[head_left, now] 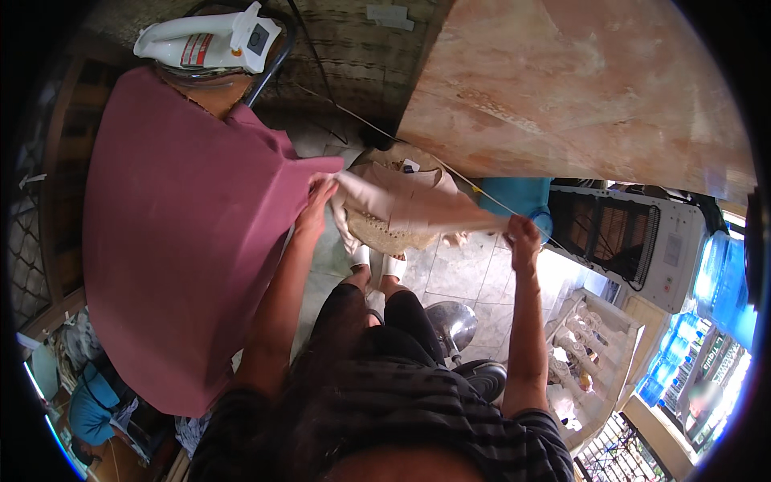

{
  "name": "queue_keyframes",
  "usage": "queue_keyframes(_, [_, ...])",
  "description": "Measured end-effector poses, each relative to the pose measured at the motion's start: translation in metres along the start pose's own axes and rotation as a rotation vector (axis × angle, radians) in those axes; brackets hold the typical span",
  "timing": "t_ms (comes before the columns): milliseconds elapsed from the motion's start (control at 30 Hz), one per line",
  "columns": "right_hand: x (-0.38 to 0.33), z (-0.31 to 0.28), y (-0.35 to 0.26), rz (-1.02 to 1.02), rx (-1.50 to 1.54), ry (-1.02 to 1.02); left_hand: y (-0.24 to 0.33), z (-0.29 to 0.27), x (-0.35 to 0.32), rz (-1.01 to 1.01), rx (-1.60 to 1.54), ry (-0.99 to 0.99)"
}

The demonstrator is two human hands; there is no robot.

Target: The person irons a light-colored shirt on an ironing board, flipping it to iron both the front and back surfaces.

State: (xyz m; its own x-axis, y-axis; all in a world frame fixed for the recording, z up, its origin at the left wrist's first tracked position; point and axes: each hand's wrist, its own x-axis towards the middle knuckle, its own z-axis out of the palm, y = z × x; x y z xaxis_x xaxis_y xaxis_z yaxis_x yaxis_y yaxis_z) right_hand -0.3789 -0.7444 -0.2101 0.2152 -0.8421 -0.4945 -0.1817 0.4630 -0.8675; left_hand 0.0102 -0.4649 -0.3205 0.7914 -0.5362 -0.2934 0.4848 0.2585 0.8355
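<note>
Left hand (319, 201) is clamped on one end of the beige cloth (409, 207), fingers curled over its edge right where it meets the maroon cover (177, 233). Right hand (522, 238) is closed too, pinching the far end, slightly lower than its partner. Between them the cloth runs taut, and that is the line that matters: its long axis goes straight from hand to hand, left to right, dipping a touch toward the right. Neither hand has to reach, each already owns an end. The cloth's middle hangs in the air ahead of the person's knees, over a round woven basket (385, 229) that sits on the floor just beyond the feet.

Out past the left hand, the maroon cover spreads wide over the board, its near corner touching that hand; this board is clearly the left hand's side, well apart from the right. At the board's far end, beyond the left hand, a white iron (213, 40) rests upright-ish on its stand. Past the right hand sits a blue tub (518, 197), then a white cooler (634, 241) farther right. Above both hands looms a pinkish marbled slab (578, 88). Behind the hands, by the legs, stands a shiny metal stool (451, 321).
</note>
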Motion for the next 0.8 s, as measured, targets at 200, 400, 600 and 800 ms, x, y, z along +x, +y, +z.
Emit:
queue_keyframes(200, [-0.010, 0.028, -0.137, -0.379, 0.259, -0.063, 0.112, 0.152, 0.014, 0.314, 0.114, -0.223])
queue_keyframes(400, [-0.074, 0.012, -0.162, -0.446, 0.254, 0.006, 0.181, 0.166, -0.047, 0.548, 0.295, -0.159])
queue_keyframes(600, [-0.069, -0.021, 0.026, -0.164, 0.227, 0.093, 0.070, 0.040, -0.068, 0.285, 0.472, 0.034])
queue_keyframes(800, [-0.031, -0.013, 0.173, 0.001, -0.106, 0.021, -0.067, -0.118, -0.044, 0.047, 0.491, 0.238])
